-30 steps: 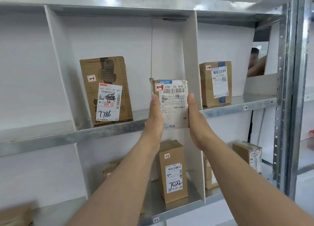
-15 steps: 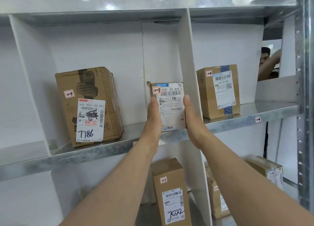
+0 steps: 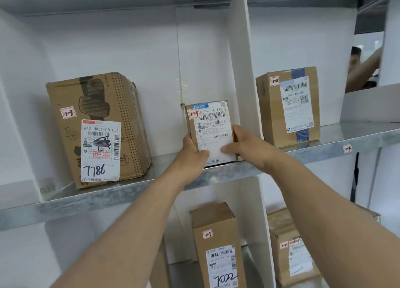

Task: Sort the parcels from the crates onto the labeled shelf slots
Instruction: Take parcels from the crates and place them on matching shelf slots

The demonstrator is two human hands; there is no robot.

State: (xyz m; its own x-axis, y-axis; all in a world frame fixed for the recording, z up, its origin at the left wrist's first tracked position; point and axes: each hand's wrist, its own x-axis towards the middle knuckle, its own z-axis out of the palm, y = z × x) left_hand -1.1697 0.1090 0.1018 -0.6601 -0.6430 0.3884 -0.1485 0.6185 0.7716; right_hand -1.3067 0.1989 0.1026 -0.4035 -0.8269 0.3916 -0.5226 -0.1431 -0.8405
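Standing upright near the front edge of the galvanised grey metal shelf [image 3: 129,188], a small brown cardboard parcel [image 3: 213,132] with a white shipping label is seen in the head view, clasped from both sides. Its left edge is gripped by the left hand [image 3: 192,153], the thumb laid on the front face. Its right edge is gripped by the right hand [image 3: 244,145], the thumb stretched across the lower label and the fingers hidden behind the box. A sticker handwritten "1-3" is carried at the parcel's top left corner.

The parcel is set just left of the white upright divider panel [image 3: 242,60]. The slot is shared with a large brown cardboard box [image 3: 97,132] marked "7786", likewise stickered "1-3" and standing well apart to the left. Right of the divider, a medium brown box with blue tape [image 3: 287,106], stickered "1-4", is stood, and a matching small white tag [image 3: 347,148] is fixed to the shelf edge.

On the level below, a tall brown carton [image 3: 218,244] marked "7022" and a crumpled brown package [image 3: 290,248] are kept in neighbouring slots. A person's arm [image 3: 363,69] is glimpsed through a gap at the upper right.
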